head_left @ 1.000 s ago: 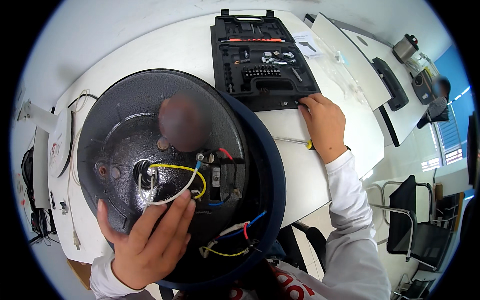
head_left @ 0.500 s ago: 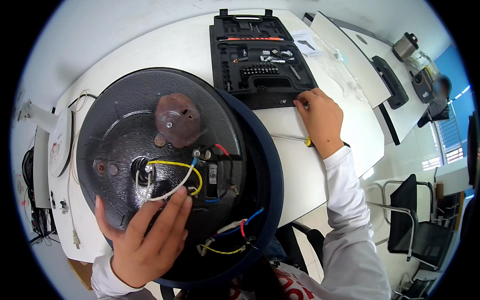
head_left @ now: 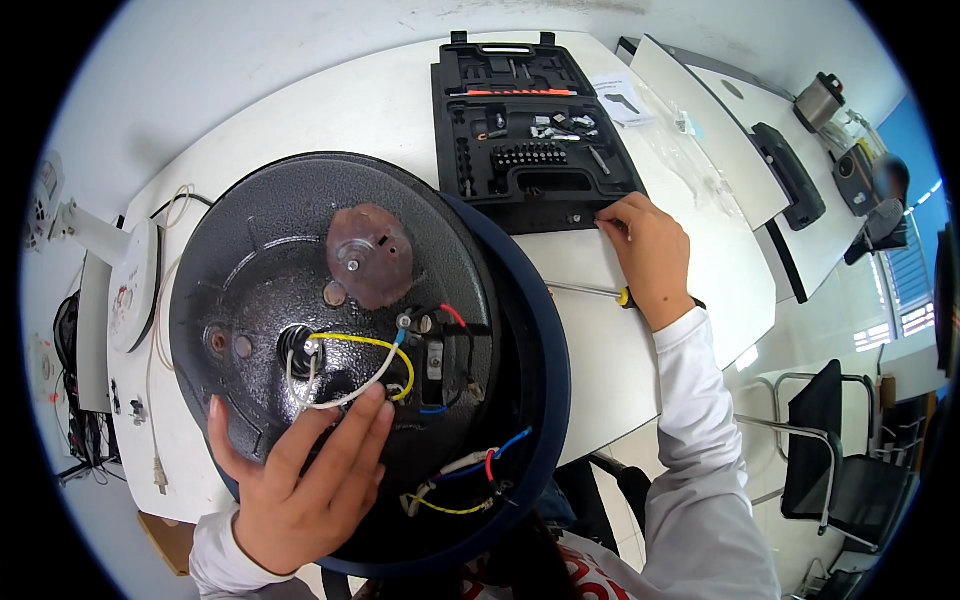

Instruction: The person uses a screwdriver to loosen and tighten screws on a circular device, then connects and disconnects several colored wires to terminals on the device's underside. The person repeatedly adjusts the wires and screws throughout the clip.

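Steadying the dark plate (head_left: 265,215) left of centre, the left hand (head_left: 312,490) is spread; the right hand (head_left: 652,260), fingertips near together, touches the tool case (head_left: 535,222), upper right, its hold unclear. Small-part handling seems underway, needing delicacy.

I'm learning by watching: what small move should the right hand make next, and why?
Perhaps pinch up the small metal piece on the tool case: the right hand is close beside it, while the left hand rests on the dark disc.

Red lettering (head_left: 592,572) shows on white shirt (head_left: 698,400), partly hidden; print (head_left: 608,84) on paper sheet (head_left: 632,114) is too small to read.
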Demonstrator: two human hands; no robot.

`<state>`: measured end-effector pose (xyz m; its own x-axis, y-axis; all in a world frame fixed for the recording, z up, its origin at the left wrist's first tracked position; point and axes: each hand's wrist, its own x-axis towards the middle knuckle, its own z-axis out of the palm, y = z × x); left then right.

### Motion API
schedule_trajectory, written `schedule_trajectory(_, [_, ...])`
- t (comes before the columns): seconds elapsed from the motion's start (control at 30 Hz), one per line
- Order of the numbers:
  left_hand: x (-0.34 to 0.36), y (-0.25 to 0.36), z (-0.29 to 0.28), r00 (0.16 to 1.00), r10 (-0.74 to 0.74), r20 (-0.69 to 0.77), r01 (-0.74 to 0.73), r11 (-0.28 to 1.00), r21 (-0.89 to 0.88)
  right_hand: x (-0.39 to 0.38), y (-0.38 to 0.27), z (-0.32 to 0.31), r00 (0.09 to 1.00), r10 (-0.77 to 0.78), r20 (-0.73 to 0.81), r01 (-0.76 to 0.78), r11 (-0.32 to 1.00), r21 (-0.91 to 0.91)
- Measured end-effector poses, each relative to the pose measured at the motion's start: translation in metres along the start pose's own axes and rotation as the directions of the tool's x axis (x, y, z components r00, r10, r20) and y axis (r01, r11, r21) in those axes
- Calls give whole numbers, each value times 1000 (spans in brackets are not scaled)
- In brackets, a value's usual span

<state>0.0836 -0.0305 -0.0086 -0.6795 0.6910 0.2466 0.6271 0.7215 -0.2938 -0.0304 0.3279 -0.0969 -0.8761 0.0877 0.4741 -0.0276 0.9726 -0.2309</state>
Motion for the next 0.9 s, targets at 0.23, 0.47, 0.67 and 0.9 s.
schedule_trajectory(0.23, [0,-1,3,1000,5,5,-5,1000,-14,-1,2,1,999,-26,-22,26,1000,-10])
schedule_trajectory(0.47, [0,0,-1,1000,-4,16,4,1000,-21,0,2,0,1000,2,-26,-1,1000,27])
schedule_trajectory(0.67, [1,1,-1,1000,-16,16,17,1000,-26,2,1,-5,990,35,-137,-7,979,202])
schedule_trajectory(0.9, [1,2,-2,999,-28,17,29,999,-36,2,0,-9,993,19,-115,30,910,414])
